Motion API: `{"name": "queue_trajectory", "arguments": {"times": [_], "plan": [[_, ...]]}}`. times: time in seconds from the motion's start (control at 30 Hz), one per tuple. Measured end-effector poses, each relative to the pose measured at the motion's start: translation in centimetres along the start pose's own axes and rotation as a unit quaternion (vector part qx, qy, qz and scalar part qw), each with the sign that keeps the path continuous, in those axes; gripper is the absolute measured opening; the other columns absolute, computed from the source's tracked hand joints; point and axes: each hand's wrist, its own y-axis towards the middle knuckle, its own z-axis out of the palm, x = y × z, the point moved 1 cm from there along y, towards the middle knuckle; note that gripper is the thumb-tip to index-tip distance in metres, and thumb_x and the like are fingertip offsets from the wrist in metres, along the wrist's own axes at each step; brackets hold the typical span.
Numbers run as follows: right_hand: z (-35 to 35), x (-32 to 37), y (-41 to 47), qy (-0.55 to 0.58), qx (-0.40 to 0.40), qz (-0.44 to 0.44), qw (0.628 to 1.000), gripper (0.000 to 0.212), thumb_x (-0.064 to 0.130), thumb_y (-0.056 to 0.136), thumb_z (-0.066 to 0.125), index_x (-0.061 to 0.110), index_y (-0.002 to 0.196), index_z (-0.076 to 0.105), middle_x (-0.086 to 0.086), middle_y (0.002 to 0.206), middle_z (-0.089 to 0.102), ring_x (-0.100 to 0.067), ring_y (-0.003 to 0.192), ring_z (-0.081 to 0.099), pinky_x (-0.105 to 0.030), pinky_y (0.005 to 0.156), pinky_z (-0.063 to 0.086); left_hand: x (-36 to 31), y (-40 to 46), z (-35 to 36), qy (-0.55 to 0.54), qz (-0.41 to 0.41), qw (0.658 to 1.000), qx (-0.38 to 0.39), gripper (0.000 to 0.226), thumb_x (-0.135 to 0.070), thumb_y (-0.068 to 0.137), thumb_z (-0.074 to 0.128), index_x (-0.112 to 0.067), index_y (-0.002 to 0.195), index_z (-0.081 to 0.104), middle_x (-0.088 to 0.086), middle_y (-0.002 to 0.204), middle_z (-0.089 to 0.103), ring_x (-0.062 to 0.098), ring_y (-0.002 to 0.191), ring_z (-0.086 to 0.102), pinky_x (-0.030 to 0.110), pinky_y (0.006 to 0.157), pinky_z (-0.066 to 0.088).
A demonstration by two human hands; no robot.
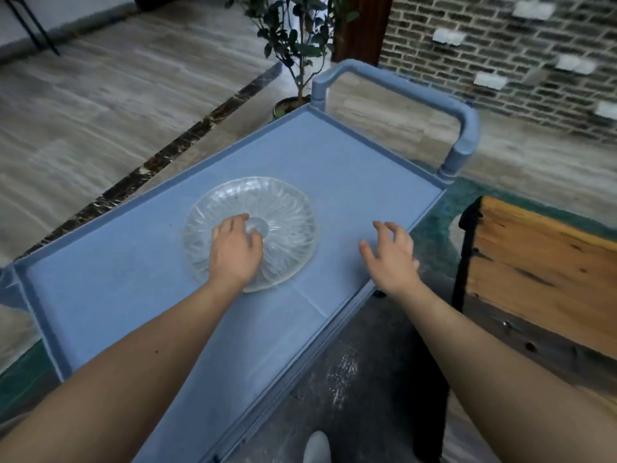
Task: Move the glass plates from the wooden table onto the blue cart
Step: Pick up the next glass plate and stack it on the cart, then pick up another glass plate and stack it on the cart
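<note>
- Head view: blue cart top deck fills the centre, raised rim all round, handle bar at the far end.
- One glass plate sits flat on the cart deck, roughly mid-deck, ribbed pattern radiating from a small round centre.
- Left hand lies on top of the plate, palm down over its near half, fingers bent, tips at the centre boss. Looks like a press or a rest, not a grip round the rim.
- Right hand hangs over the cart's right edge, fingers spread and loosely curved, holding nothing, clear of the plate.
- Wooden table is just right of the cart, only its corner in frame; no plate visible on that part.
- Potted plant stands beyond the cart's far left corner; brick wall behind the handle.
</note>
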Motion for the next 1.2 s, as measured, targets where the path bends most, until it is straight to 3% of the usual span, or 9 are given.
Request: {"name": "queue_trajectory", "arguments": {"times": [0.27,0.7,1.2], "plan": [[-8.1,-9.9,-5.2,-0.039,-0.041,0.099,0.993,0.058,0.051,0.098,0.035,0.031,0.149,0.017,0.005,0.160,0.006,-0.026,0.148,0.002,-0.069,0.106,0.020,-11.9,-2.0,7.1,0.003,0.134,0.983,0.122,0.054,-0.033,0.096,0.047,-0.006,0.143,0.042,0.017,0.144,0.050,0.035,0.135,0.042,0.041,0.115,0.029],[-18.8,-30.1,-21.9,-0.001,-0.163,0.308,0.937,0.063,0.055,0.096,0.034,0.033,0.150,0.012,0.002,0.162,0.006,-0.029,0.148,0.005,-0.067,0.106,0.023,-32.0,-16.4,17.5,0.096,0.354,0.898,0.243,0.065,-0.059,0.094,0.030,-0.027,0.151,0.027,-0.002,0.157,0.033,0.028,0.143,0.030,0.047,0.112,0.033],[-28.6,-51.5,-42.3,0.070,-0.255,0.425,0.866,0.060,0.053,0.095,0.037,0.030,0.147,0.019,-0.002,0.159,0.013,-0.031,0.145,0.013,-0.065,0.104,0.025,-50.5,-40.8,27.9,0.143,0.458,0.828,0.290,0.067,-0.062,0.093,0.029,-0.024,0.148,0.031,0.002,0.155,0.038,0.029,0.141,0.034,0.046,0.110,0.035]]}}
